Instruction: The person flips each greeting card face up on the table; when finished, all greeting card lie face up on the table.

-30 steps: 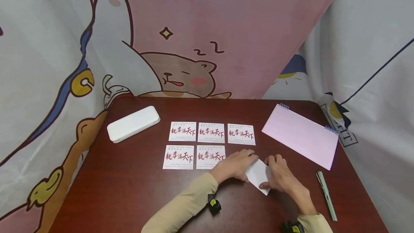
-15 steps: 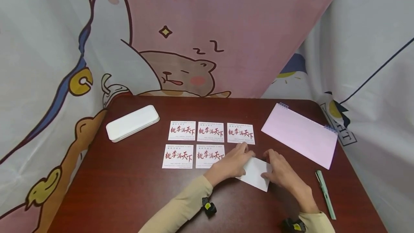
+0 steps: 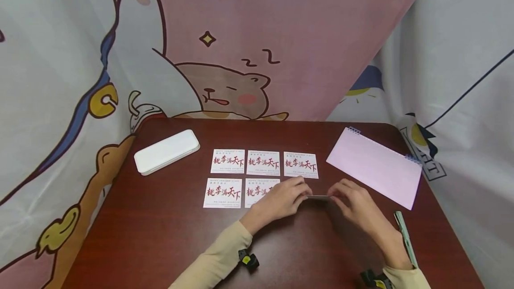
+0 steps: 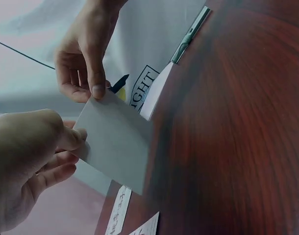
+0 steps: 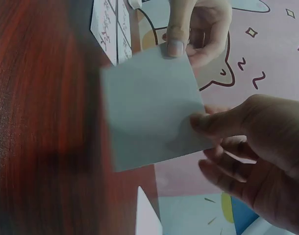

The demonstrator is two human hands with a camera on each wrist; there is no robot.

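Between both hands a blank white card stands nearly edge-on in the head view, its lower edge seemingly above the table. My left hand pinches one upper corner, thumb on the plain face. At the opposite upper corner, my right hand pinches it the same way. The left wrist view shows the plain side of the card; its other side is hidden. Left of the hands lie several square cards in two rows, printed with red characters, such as the top middle card. My left hand partly covers the lower right card.
A white pencil case lies at the back left of the dark wooden table. To the right are a pink spiral notebook and a green pen, partly behind my right forearm. Patterned curtains surround the table.
The white card was tilted with its plain face showing; both hands have turned it level and stood it up edge-on. The printed cards have stayed in place.
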